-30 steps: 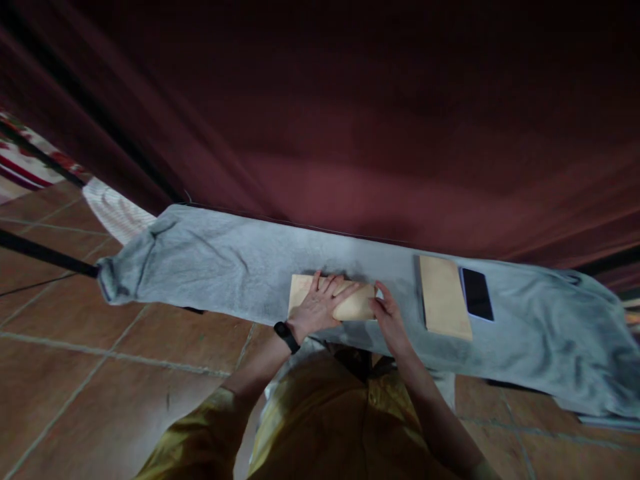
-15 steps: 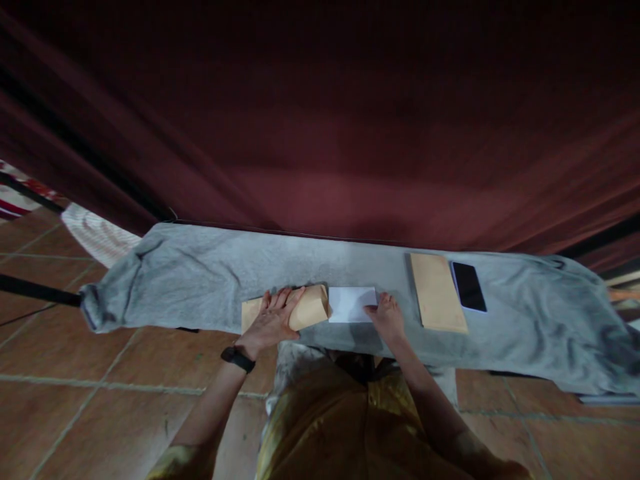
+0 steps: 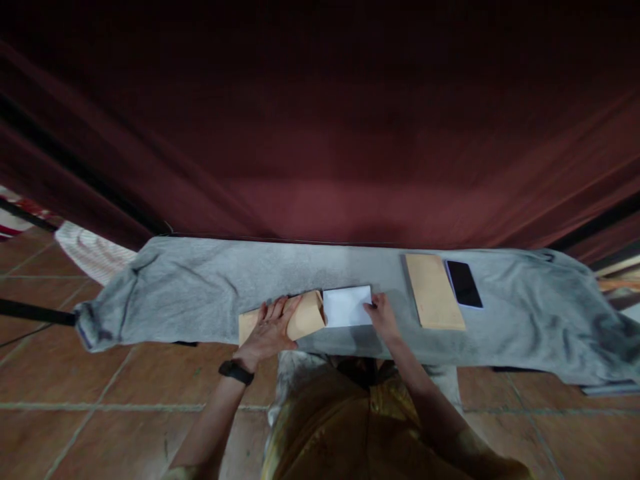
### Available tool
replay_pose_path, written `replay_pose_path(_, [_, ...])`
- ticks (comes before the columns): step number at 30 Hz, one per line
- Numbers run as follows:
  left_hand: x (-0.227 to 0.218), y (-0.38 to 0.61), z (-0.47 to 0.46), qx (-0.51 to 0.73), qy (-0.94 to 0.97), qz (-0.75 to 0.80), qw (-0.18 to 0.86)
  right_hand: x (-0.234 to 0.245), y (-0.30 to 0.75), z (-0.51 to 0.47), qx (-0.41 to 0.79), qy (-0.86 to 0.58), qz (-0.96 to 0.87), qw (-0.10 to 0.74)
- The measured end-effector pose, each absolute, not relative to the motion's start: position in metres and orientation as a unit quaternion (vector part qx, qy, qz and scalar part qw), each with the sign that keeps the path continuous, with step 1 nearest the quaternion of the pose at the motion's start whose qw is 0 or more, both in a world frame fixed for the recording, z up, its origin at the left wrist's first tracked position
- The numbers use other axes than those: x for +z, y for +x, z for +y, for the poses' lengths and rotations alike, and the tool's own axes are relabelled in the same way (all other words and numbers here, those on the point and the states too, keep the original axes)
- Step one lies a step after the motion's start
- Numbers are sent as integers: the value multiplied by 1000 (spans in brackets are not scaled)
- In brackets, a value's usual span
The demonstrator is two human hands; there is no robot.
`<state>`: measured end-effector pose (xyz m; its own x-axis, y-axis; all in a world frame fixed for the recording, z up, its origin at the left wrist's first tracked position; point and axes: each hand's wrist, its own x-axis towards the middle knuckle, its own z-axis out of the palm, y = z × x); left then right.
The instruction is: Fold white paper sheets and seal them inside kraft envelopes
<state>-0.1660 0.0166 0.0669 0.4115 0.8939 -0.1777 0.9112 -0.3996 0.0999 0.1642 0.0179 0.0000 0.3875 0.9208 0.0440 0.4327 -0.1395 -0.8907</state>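
Observation:
A brown paper envelope (image 3: 306, 316) lies on the grey cloth, its right end bulging open. Across it rests my left hand (image 3: 270, 328), palm down with fingers spread, pressing it to the cloth. At the envelope's mouth sits a folded white paper (image 3: 347, 307); whether its left edge is inside the mouth I cannot tell. My right hand (image 3: 384, 316) pinches the paper's right edge between thumb and fingers.
A grey cloth (image 3: 190, 287) covers the long narrow surface. To the right lie a stack of brown envelopes (image 3: 435, 292) and a phone (image 3: 464, 284). Dark red fabric (image 3: 330, 207) hangs behind, and a tiled floor (image 3: 165, 380) shows in front.
The white paper has tilted slightly, its right end up, while my right hand keeps its pinch. My left hand stays on the envelope. The whole view has shifted a little.

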Motion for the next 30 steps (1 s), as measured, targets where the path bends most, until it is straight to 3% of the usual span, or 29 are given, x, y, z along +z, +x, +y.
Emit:
replay_pose_path(10, [62,-156,19,-8,835,537,120,29,169,14,354,-586,-445,577])
replay_pose_path(17, [61,-150,19,12,840,525,139,28,164,5,289,-634,-459,551])
replay_pose_path(30, [59,-145,24,40,841,523,133,22,171,4,331,-627,-489,509])
